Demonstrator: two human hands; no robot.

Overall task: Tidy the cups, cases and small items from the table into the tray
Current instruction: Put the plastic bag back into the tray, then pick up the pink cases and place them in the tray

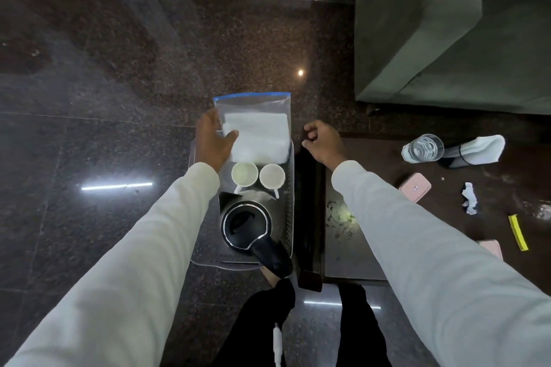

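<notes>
Polished speckled stone floor (104,83) surrounds a dark glossy table (372,247), right. Grey perforated plastic tray (288,217), left of it, holds a black-lidded steel kettle (247,223), a clear zip bag (256,128) and two round white cups (244,173). Left hand (213,140) grips the bag; right hand (323,143) is fisted, empty. Rounded pink case (415,187) lies on the table.

Polished dark granite floor (104,83) mirrors ceiling lights; a grey-green sofa (447,24) stands far right.
</notes>
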